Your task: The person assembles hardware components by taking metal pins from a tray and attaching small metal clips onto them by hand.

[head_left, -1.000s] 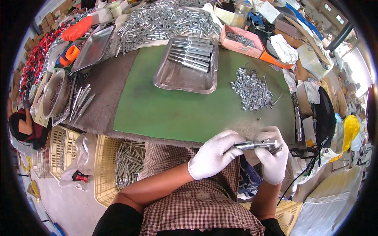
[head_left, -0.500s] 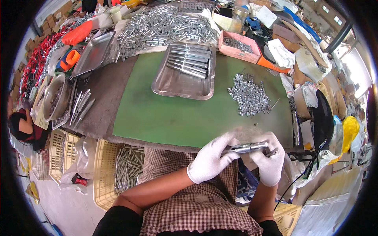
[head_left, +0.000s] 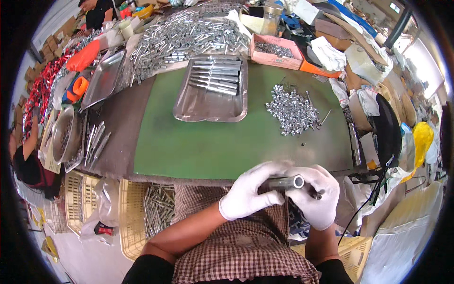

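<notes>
One metal tube [head_left: 280, 183] lies left to right by the near edge of the surface [head_left: 124, 113]; our left hand [head_left: 248, 193] has its grip round the left part, our right hand [head_left: 320, 201] grips beside the open right end.

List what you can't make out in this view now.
In the head view:
Metal tube: left end hidden by the left hand.
Thin dark piece: inner end hidden by the right hand.
Pile on the green mat: single parts too small to identify.
</notes>
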A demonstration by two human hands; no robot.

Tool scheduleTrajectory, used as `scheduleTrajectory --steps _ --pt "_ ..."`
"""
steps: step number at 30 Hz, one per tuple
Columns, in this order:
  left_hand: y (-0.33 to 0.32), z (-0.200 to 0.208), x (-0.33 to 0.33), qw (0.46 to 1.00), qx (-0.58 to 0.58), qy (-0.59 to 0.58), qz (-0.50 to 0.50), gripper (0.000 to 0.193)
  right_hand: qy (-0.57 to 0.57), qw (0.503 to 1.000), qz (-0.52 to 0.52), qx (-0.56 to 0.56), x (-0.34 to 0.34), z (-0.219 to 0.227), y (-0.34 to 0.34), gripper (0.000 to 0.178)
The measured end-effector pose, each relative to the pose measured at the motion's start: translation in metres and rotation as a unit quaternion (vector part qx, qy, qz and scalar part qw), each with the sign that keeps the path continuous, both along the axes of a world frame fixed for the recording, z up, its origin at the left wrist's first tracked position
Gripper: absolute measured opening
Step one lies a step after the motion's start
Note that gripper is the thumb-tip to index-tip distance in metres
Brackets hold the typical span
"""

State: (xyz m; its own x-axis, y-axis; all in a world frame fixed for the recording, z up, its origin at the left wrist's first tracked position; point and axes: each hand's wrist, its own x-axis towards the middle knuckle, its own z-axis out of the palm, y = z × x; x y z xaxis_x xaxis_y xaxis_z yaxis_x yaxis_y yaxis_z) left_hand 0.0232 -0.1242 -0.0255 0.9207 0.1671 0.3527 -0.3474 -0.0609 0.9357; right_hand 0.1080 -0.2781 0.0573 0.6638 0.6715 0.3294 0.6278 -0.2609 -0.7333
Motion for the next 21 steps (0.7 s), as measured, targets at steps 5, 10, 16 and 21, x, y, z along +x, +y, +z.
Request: scheduleTrajectory --steps 5,10,16,21 --pt "0.007 0.013 -0.001 0.997 0.071 -0.019 0.029 0.040 -0.027 0.998 0.032 0.049 0.010 -0.004 0.004 0.042" --pt "0.053 0.035 0.001 0.928 0.338 0.084 0.131 0.030 0.165 0.975 0.003 0.151 0.023 -0.032 -0.014 0.034" --pt "0.033 0.043 0.031 0.822 0.561 0.019 0.095 0.023 0.420 0.904 -0.041 0.064 0.020 -0.047 0.003 0.036" --pt "0.045 0.035 0.028 0.852 0.518 0.013 0.078 0.027 0.434 0.894 -0.065 0.088 0.025 -0.052 0.004 0.033"
